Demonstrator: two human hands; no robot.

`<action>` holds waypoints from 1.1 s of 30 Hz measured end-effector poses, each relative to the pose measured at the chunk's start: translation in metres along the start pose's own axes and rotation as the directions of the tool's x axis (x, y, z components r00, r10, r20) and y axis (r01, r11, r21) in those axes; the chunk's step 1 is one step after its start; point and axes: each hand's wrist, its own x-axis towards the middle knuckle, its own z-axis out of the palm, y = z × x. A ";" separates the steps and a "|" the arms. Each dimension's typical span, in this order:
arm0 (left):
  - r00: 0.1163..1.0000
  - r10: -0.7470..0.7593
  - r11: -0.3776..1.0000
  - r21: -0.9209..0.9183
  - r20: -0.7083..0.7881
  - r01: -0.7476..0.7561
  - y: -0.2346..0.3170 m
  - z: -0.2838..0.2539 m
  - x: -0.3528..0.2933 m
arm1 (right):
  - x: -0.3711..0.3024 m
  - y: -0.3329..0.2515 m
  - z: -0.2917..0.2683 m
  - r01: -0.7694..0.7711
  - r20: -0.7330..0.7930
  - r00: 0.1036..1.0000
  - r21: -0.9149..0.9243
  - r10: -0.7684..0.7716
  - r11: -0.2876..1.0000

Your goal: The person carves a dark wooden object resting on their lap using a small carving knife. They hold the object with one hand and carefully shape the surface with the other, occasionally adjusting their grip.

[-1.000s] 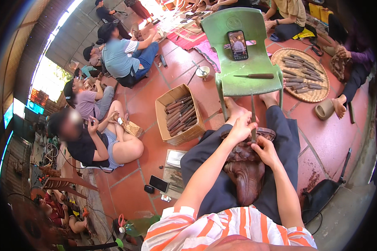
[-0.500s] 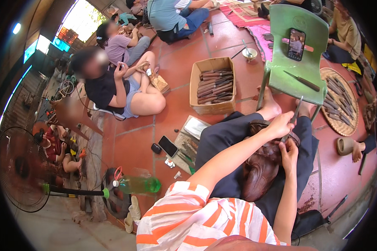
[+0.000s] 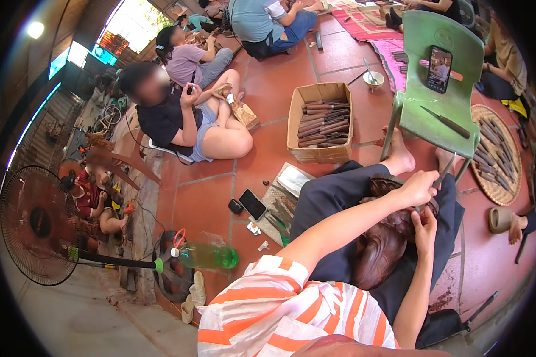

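Your left hand (image 3: 418,187) pinches a thin metal carving tool (image 3: 445,171); your right hand (image 3: 424,223) presses, fingers together, on the dark brown carved wooden piece (image 3: 378,253) in your lap.

Green chair (image 3: 441,113) crowds hands ahead; cardboard box (image 3: 321,122) blocks forward-left (open tiles (image 3: 202,202) further left); basket (image 3: 497,157) blocks right.

Red tiled floor (image 3: 208,202), green plastic chair (image 3: 443,77), standing fan (image 3: 39,226), bright window (image 3: 134,18).
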 end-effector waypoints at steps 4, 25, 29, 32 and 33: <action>0.997 0.039 0.999 0.015 -0.065 -0.038 -0.010 0.005 -0.002 | 0.001 0.001 -0.005 0.023 0.040 0.999 -0.114 -0.018 0.993; 1.000 -0.025 0.998 0.060 0.008 0.025 -0.002 0.006 0.002 | -0.002 -0.006 -0.001 -0.001 -0.015 1.000 -0.086 0.000 0.996; 0.999 -0.016 0.992 0.127 0.036 0.011 -0.001 0.007 0.012 | 0.008 -0.003 0.009 0.016 -0.095 0.995 -0.004 -0.016 1.000; 0.998 -0.002 0.994 0.113 0.063 -0.005 0.002 0.009 0.002 | -0.009 -0.004 -0.003 -0.054 0.021 0.998 0.113 0.052 0.992; 0.999 0.014 0.994 0.107 0.037 -0.018 -0.002 0.009 -0.002 | -0.008 0.002 -0.003 -0.039 0.047 0.998 0.118 0.033 0.992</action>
